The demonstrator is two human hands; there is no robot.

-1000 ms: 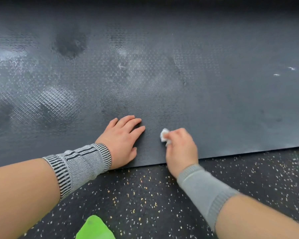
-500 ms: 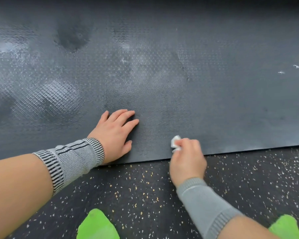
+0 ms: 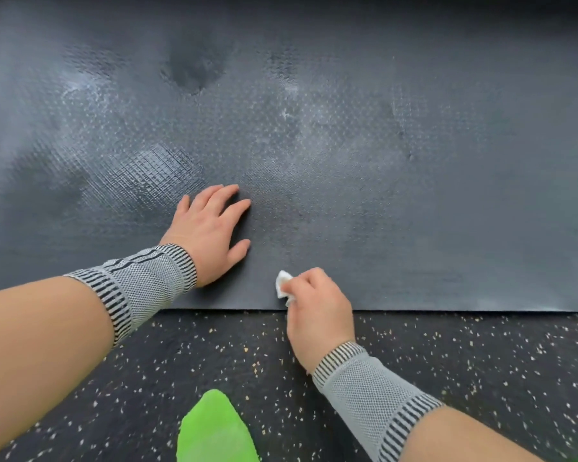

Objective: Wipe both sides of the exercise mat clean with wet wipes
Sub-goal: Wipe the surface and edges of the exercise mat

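Dark grey mat lies flat on the speckled floor. My left hand presses it, fingers spread. My right hand pinches a white wipe at the mat's near edge.

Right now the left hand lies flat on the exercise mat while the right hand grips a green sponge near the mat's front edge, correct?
Not quite. The head view shows the right hand gripping a crumpled white wet wipe, not a green sponge. The rest holds: the left hand lies flat on the exercise mat, near its front edge.
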